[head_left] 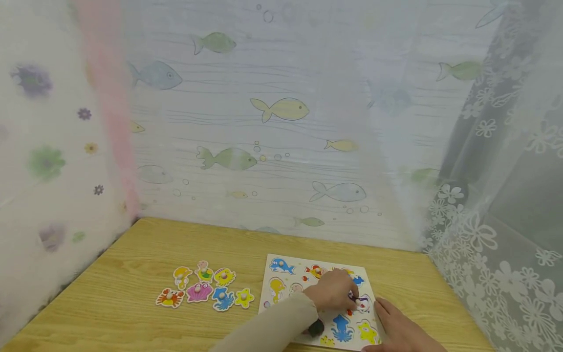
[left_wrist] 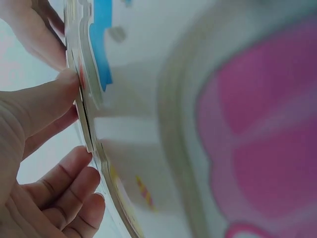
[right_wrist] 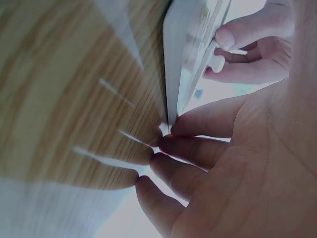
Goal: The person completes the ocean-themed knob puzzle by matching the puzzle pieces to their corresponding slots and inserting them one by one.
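A wooden puzzle board (head_left: 269, 276) with sea-animal pictures lies on the table at right in the head view. Reaching across it, my left hand (head_left: 332, 291) has its thumb and forefinger at a white knobbed puzzle piece (head_left: 363, 303) near the board's right side. In the right wrist view, the white knob (right_wrist: 216, 63) shows between that hand's thumb and fingers. The other left fingers are loosely bent in the left wrist view. My right hand (head_left: 402, 327) rests against the board's right edge, its extended fingertips (right_wrist: 168, 168) touching the edge and tabletop.
Left of the board lie loose knobbed pieces, among them a red crab (head_left: 169, 297), a pink shell (head_left: 200, 292), a blue squid (head_left: 223, 299) and a yellow star (head_left: 244, 297). A fish-print curtain (head_left: 281, 195) hangs behind the wooden table (head_left: 132, 249).
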Available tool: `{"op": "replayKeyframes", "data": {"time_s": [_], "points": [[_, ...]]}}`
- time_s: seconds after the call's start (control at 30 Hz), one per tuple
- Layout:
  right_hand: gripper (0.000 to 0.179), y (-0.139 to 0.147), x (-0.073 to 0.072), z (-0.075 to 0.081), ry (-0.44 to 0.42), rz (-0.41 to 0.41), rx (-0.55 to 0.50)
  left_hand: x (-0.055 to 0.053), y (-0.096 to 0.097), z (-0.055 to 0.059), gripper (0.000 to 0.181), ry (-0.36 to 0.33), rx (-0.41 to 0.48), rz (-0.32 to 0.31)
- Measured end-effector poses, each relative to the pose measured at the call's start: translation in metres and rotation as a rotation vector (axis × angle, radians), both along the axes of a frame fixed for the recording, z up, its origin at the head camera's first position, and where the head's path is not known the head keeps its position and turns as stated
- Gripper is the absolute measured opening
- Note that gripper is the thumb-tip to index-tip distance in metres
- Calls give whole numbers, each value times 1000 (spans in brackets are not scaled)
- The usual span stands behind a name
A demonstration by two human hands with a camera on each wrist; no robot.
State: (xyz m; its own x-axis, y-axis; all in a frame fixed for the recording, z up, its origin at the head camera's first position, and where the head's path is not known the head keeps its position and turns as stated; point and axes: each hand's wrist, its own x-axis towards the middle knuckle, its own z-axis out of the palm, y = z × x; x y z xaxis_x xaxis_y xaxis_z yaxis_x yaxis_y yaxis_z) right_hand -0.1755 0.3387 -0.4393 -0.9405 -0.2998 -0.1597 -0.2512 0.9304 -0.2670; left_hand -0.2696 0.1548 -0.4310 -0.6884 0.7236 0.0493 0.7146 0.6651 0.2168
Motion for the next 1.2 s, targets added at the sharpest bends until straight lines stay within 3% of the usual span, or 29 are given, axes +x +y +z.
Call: {"op": "replayKeyframes", "data": {"time_s": [0.7, 0.93, 1.2], "points": [[105, 0, 1, 1, 14, 24, -17, 2, 7, 3, 16, -50, -3, 94], [104, 0, 0, 2, -14, 14, -27, 3, 7, 2, 16, -143, 27, 125], [104, -1, 1, 1, 6, 16, -9, 3, 4, 3, 15, -161, 27, 73]]}}
